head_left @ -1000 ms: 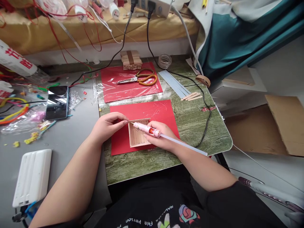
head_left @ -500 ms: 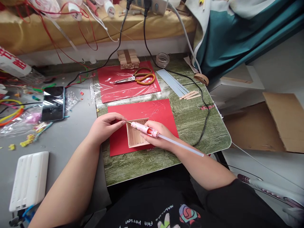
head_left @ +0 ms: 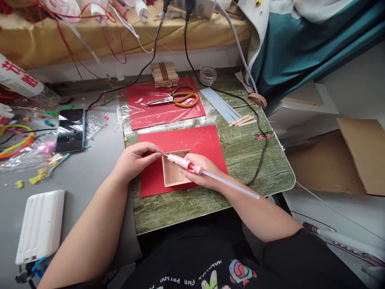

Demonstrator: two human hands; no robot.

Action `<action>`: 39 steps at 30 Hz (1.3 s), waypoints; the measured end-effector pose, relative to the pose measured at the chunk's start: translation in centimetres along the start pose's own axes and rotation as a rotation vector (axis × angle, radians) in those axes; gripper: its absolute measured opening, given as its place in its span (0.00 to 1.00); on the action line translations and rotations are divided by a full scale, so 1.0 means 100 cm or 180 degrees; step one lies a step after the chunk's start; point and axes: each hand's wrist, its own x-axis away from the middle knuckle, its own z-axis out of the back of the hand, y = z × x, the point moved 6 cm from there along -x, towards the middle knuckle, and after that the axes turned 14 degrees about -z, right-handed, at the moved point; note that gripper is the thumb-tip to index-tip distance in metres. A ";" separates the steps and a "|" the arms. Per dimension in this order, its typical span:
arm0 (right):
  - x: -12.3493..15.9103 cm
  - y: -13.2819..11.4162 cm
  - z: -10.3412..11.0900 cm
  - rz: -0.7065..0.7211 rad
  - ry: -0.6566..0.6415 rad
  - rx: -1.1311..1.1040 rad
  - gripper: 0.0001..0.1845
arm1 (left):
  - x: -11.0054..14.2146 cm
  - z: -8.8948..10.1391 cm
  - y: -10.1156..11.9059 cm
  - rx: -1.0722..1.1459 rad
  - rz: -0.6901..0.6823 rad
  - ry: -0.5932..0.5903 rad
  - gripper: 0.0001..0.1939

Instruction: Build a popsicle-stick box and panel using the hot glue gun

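My right hand (head_left: pixel 202 170) is wrapped round a pink hot glue gun (head_left: pixel 183 162), with a long translucent glue stick (head_left: pixel 231 184) sticking out of its back end. The gun's nozzle points at the far left corner of a small shallow box made of craft sticks (head_left: pixel 172 174). At that corner, my left hand (head_left: pixel 140 158) has thumb and forefinger pinched together on the box's edge. The box lies on a red sheet (head_left: pixel 148 184), and its right part is hidden behind my right hand and the gun.
Behind the work lie scissors (head_left: pixel 183 98) on a wrapped red pack (head_left: pixel 138 116), a bundle of craft sticks (head_left: pixel 165 75), a tape roll (head_left: pixel 207 75), glue sticks (head_left: pixel 219 105) and loose craft sticks (head_left: pixel 243 120). A black cable (head_left: pixel 261 160) crosses the right side. A phone (head_left: pixel 71 130) lies left.
The whole view has shifted slightly. My hands, the glue gun and the box keep nearly the same positions relative to each other.
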 end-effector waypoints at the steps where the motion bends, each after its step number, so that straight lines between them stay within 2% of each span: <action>1: 0.000 -0.001 0.000 -0.0002 -0.0022 0.0009 0.13 | 0.000 0.000 0.000 0.0000 -0.0006 -0.0007 0.10; 15: 0.001 -0.005 0.001 -0.0072 -0.0132 0.0042 0.13 | 0.000 0.001 0.002 -0.0032 0.0023 0.0049 0.12; 22: 0.001 -0.006 0.002 -0.0081 -0.0138 0.0016 0.14 | 0.000 0.001 0.000 0.0011 0.0032 0.0171 0.10; 39: -0.001 -0.001 -0.001 0.0030 -0.0033 0.0033 0.16 | -0.002 0.002 0.003 -0.0107 -0.0073 0.0080 0.10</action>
